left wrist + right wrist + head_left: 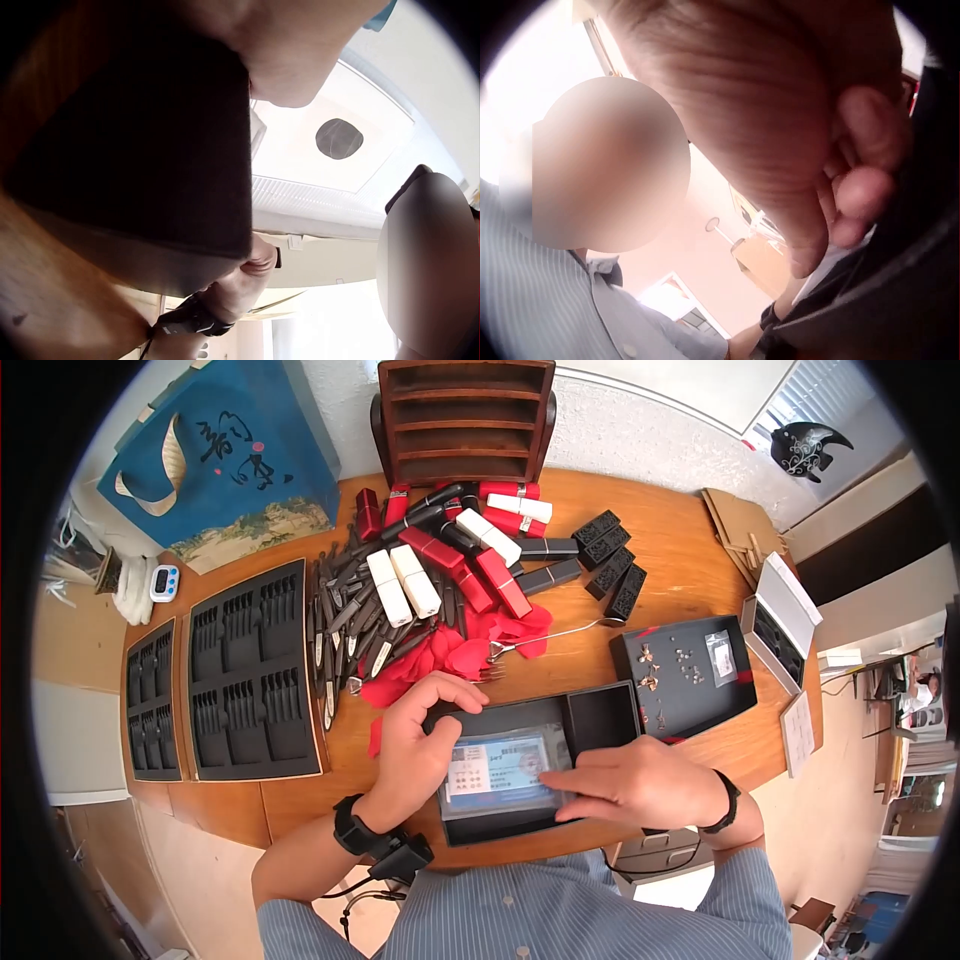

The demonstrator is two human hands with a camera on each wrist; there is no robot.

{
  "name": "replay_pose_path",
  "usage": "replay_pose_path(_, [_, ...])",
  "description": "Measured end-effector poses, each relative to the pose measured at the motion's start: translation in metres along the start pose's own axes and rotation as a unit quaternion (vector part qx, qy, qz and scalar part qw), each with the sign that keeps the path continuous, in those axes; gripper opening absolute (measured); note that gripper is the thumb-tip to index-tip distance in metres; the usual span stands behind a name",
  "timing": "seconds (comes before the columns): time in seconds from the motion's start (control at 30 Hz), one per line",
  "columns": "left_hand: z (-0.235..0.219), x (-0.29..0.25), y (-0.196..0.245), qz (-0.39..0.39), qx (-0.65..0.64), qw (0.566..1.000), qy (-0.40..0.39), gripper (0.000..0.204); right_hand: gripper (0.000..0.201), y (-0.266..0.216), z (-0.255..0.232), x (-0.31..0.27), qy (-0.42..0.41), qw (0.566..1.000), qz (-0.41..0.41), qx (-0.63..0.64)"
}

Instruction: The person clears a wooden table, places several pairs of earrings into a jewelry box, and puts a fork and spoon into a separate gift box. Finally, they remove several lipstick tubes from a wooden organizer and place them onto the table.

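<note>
Box (606,717), black, one, on the table (285,800). Pouch (500,806), clear, printed card (505,765) inside, over the box's larger compartment; whether touching its floor, cannot tell. Left hand (415,750): thumb and bent fingers holding the box's far-left rim. Right hand (645,785): fingertips on the pouch's right edge; pinching or resting, cannot tell. Alongside, right: tray (700,707), small metal pieces (648,682).

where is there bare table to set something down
The clearest patch lies between the black blocks and the cardboard. A smaller one separates the large black tray from the left hand. The back middle is crowded with heaped tubes.
</note>
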State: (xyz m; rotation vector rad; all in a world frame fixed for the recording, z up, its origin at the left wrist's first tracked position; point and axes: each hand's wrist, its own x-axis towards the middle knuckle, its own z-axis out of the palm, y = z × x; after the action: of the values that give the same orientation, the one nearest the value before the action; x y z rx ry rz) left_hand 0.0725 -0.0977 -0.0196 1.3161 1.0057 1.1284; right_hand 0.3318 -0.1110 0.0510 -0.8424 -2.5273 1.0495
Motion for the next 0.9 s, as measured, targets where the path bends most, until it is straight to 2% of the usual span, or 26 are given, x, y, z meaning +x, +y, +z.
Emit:
replay_pose_path(0.03, [0.000, 0.000, -0.001, 0.009, 0.011, 1.000, -0.006, 0.024, 0.040, -0.004, 0.002, 0.000, -0.023, 0.998, -0.013, -0.059])
replay_pose_path(0.13, [0.001, -0.001, 0.000, 0.009, 0.015, 1.000, -0.012, 0.023, 0.043, -0.012, 0.005, 0.001, -0.007, 0.994, -0.029, -0.109])
replay_pose_path(0.27, [0.000, 0.000, -0.001, 0.001, 0.002, 1.000, -0.013, 0.027, 0.045, -0.015, 0.004, 0.005, -0.013, 0.995, -0.057, -0.077])
replay_pose_path(0.33, [0.000, 0.000, -0.001, -0.003, -0.001, 1.000, -0.014, 0.028, 0.042, -0.013, 0.018, 0.010, 0.045, 0.982, -0.149, -0.105])
replay_pose_path(0.37, [0.000, 0.000, -0.001, -0.005, -0.005, 1.000, -0.016, 0.029, 0.046, -0.010, 0.023, 0.008, -0.004, 0.984, -0.134, -0.113])
replay_pose_path(0.57, [-0.001, 0.000, -0.003, -0.004, 0.002, 1.000, -0.016, 0.031, 0.051, -0.001, 0.033, 0.006, -0.045, 0.983, -0.134, -0.119])
replay_pose_path(0.7, [-0.002, 0.001, -0.004, -0.018, -0.008, 1.000, -0.021, 0.031, 0.048, 0.000, 0.027, 0.007, -0.046, 0.985, -0.146, -0.084])
replay_pose_path(0.77, [-0.002, 0.002, 0.002, -0.054, 0.020, 0.998, -0.017, 0.031, 0.046, -0.001, 0.017, 0.009, 0.015, 0.987, -0.133, -0.086])
replay_pose_path(0.8, [-0.004, 0.002, 0.009, -0.054, 0.020, 0.998, -0.020, 0.031, 0.046, -0.001, 0.010, 0.008, 0.017, 0.987, -0.131, -0.087])
replay_pose_path(0.87, [-0.012, 0.002, 0.023, -0.117, 0.144, 0.977, -0.102, 0.035, 0.050, -0.001, -0.004, 0.005, 0.033, 0.991, -0.091, -0.089])
replay_pose_path(0.9, [-0.017, 0.003, 0.024, -0.038, 0.196, 0.969, -0.143, 0.035, 0.054, -0.001, -0.007, 0.003, 0.015, 0.994, -0.076, -0.078])
